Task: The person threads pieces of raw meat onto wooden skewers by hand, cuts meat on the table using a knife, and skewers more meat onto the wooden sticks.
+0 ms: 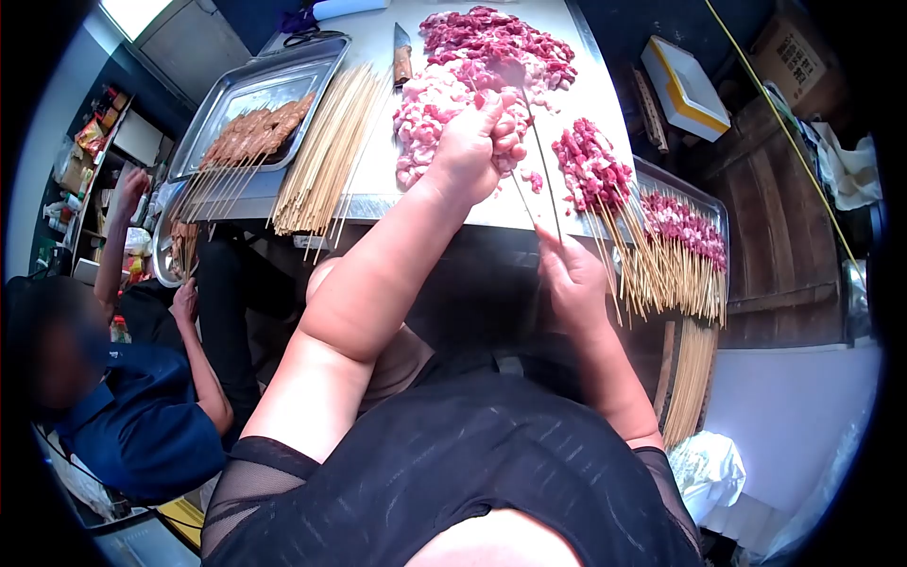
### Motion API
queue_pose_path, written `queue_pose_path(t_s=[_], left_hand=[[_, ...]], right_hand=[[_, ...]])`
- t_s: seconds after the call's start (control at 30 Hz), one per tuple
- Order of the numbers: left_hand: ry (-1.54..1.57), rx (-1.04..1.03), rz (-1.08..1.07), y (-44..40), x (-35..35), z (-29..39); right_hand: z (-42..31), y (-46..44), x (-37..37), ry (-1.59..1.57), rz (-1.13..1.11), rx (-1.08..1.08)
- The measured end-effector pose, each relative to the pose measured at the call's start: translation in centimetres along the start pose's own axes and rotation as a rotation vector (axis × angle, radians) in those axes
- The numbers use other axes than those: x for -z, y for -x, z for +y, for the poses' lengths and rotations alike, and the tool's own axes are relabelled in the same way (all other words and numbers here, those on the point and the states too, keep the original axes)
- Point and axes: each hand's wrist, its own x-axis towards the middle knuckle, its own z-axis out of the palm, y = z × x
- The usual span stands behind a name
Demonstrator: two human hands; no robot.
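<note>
My left hand [477, 142] is curled closed over the front of the pale, fatty meat pieces [423, 132]; whatever its fingers pinch is hidden. My right hand [573, 271], at the table's front edge, grips a thin wooden skewer [524, 200] that slants up toward my left fingers. A thin dark line also runs up the tabletop from near my right hand. Dark red meat pieces [501, 42] are heaped behind the pale ones. Just right of my hands, finished meat skewers [590, 170] lie stacked, their sticks jutting over the edge.
A metal tray [723, 213] of raw skewers stands at right, above bundled sticks [692, 378]. Left of the meat lie a knife [402, 59], loose bamboo sticks [326, 151] and a tray [326, 59] of browner skewers. A co-worker [142, 406] sits at left, hands near another tray.
</note>
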Motion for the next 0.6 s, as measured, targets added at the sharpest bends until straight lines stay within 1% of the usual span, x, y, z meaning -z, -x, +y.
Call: queue_pose_path(t_s=[0.03, 0.13, 0.17, 0.23, 0.27, 0.3, 0.37, 0.4, 0.43, 0.5, 0.57, 0.6], left_hand=[[0.0, 0.002, -0.002, 0.4, -0.5, 0.0], [-0.023, -0.019, 0.111, 1.4, -1.6, -0.1], [-0.022, -0.019, 0.109, 1.4, -1.8, 0.1], [-0.07, -0.05, 0.077, 1.6, -1.8, 0.2], [-0.055, -0.042, -0.003, 1.4, -1.4, 0.1], [-0.052, -0.039, -0.004, 1.5, -1.6, 0.2], [-0.126, -0.031, -0.11, 1.7, -2.2, 0.7], [-0.174, 0.062, -0.239, 1.2, -0.7, 1.2], [-0.226, 0.048, -0.312, 0.9, 0.1, 1.3], [-0.137, 0.048, -0.288, 0.5, 0.2, 1.3], [-0.158, -0.024, -0.204, 1.2, -0.7, 1.0], [-0.102, -0.002, -0.283, 1.2, -0.7, 1.1]], right_hand=[[-0.1, 0.0, -0.1, 0.001, 0.002, 0.0], [-0.4, 0.2, -0.7, -0.11, -0.061, -0.045], [-0.5, 0.2, -0.7, -0.108, -0.06, -0.043], [-0.6, 0.2, -0.8, -0.124, -0.057, -0.06], [-1.0, 0.3, -0.7, -0.124, -0.042, -0.07], [-1.2, 0.4, -0.5, -0.121, -0.04, -0.073], [-1.5, 0.4, 0.3, -0.194, 0.023, -0.097], [-1.7, 0.4, 0.7, -0.16, 0.023, -0.089], [-1.7, 0.4, 0.9, -0.156, 0.027, -0.089], [-1.6, 0.6, 1.1, -0.133, 0.055, -0.061], [-2.1, 0.8, 1.3, -0.075, 0.072, -0.062], [-2.1, 0.9, 1.5, 0.005, 0.026, -0.051]])
